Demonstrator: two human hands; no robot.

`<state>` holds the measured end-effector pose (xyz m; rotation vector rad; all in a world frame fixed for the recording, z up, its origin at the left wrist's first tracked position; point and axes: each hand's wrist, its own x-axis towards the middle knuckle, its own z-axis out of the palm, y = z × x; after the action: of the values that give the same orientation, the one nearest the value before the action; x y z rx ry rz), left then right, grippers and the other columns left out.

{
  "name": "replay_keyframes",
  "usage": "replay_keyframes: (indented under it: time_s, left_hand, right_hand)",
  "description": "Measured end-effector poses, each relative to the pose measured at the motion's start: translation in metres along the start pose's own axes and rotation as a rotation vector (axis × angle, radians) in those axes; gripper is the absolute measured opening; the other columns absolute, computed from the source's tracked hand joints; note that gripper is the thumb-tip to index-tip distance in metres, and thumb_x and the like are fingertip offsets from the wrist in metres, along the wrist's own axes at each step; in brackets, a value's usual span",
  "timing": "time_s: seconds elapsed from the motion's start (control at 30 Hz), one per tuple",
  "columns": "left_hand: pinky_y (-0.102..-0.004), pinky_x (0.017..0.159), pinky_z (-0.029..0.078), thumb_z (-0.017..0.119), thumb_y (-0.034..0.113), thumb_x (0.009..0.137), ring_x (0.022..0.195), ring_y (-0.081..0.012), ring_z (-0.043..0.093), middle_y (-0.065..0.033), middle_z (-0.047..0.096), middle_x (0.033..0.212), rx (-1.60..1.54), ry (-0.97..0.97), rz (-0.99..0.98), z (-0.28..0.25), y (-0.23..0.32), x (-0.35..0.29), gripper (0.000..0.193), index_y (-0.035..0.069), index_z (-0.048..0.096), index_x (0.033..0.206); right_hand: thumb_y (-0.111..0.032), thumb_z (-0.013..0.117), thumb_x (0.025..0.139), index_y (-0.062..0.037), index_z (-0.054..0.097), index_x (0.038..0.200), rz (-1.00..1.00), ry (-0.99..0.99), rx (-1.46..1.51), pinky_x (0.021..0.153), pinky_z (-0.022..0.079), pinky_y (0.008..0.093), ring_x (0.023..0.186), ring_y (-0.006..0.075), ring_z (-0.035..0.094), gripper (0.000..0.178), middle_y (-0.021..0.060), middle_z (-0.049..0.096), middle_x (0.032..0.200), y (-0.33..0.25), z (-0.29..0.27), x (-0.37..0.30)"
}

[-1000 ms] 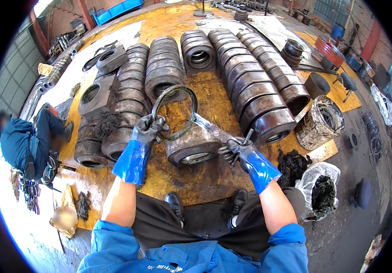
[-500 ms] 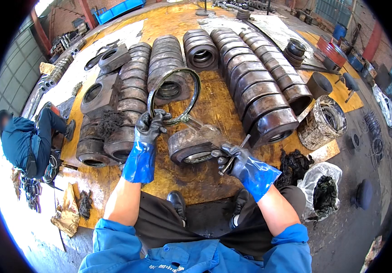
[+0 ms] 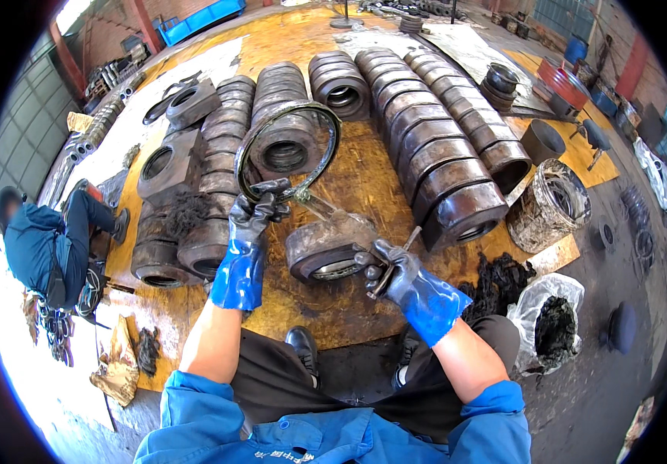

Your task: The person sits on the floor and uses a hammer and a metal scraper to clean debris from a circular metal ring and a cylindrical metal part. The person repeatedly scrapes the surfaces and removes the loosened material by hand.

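Note:
My left hand point(image 3: 258, 209), in a black-palmed glove with a blue cuff, is closed on the lower left edge of a greasy metal ring point(image 3: 244, 155). The ring is held up and tilted, and a smear of grease clings to its lower edge. Below it, a thick, dirty steel nut point(image 3: 309, 246) with a round bore lies on the yellow board. Just right of that nut, my right hand point(image 3: 397, 271), gloved alike, is closed around a thin metal rod point(image 3: 412, 240). The rod's far end sticks up past the fingers.
Long rows of dark steel nuts point(image 3: 434, 147) lie beyond my hands. To the right are a grimy bucket point(image 3: 525, 224), black rags point(image 3: 501, 282) and a plastic bag point(image 3: 569, 352) of dark waste. A co-worker point(image 3: 43, 240) sits at the left.
The ring has swung up and left in my left hand and shows more of its round opening. My right hand has shifted only slightly, still holding the rod.

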<state>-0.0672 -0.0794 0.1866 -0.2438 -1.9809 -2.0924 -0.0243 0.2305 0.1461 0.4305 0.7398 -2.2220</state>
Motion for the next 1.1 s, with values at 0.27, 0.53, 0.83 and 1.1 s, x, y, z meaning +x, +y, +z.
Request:
replay_keyframes:
  time_s: [0.27, 0.53, 0.83, 1.1]
  left_hand:
    - [-0.0274, 0.064, 0.054, 0.059, 0.013, 0.098, 0.075, -0.0120, 0.067, -0.0143, 0.071, 0.113, -0.027, -0.144, -0.023, -0.015, -0.004, 0.010, 0.023, -0.002, 0.067, 0.115]
    - [-0.0274, 0.069, 0.057, 0.060, 0.013, 0.099, 0.097, -0.0173, 0.069, -0.0109, 0.071, 0.112, 0.144, -0.147, -0.041, -0.011, -0.003, 0.000, 0.022, 0.003, 0.065, 0.118]
    - [-0.0270, 0.070, 0.055, 0.061, 0.016, 0.098, 0.091, -0.0143, 0.067, -0.0101, 0.072, 0.110, 0.111, -0.096, -0.157, -0.020, 0.003, -0.010, 0.023, 0.003, 0.065, 0.117]
    - [-0.0243, 0.066, 0.052, 0.061, 0.017, 0.099, 0.081, -0.0101, 0.065, -0.0088, 0.073, 0.109, 0.057, -0.062, -0.165, -0.010, -0.002, -0.011, 0.022, 0.004, 0.066, 0.116]
  right_hand:
    - [-0.028, 0.059, 0.098, -0.0105, 0.062, 0.103, -0.227, 0.150, -0.133, 0.043, 0.047, 0.0404, 0.051, 0.0237, 0.061, 0.018, 0.0179, 0.072, 0.086, -0.023, -0.003, -0.003]
    - [-0.027, 0.064, 0.096, -0.0047, 0.066, 0.107, -0.493, 0.181, -0.349, 0.042, 0.048, 0.0306, 0.052, 0.0189, 0.063, 0.025, 0.0166, 0.073, 0.083, -0.041, -0.002, -0.015]
    - [-0.033, 0.062, 0.098, -0.0031, 0.064, 0.116, -0.703, 0.150, -0.767, 0.053, 0.052, 0.0245, 0.065, 0.0112, 0.067, 0.035, 0.0087, 0.074, 0.087, -0.043, 0.013, -0.032]
    - [-0.018, 0.060, 0.099, 0.0019, 0.060, 0.123, -0.963, -0.014, -0.822, 0.069, 0.054, 0.0230, 0.080, 0.0097, 0.066, 0.031, 0.0086, 0.072, 0.096, -0.045, -0.007, -0.016]
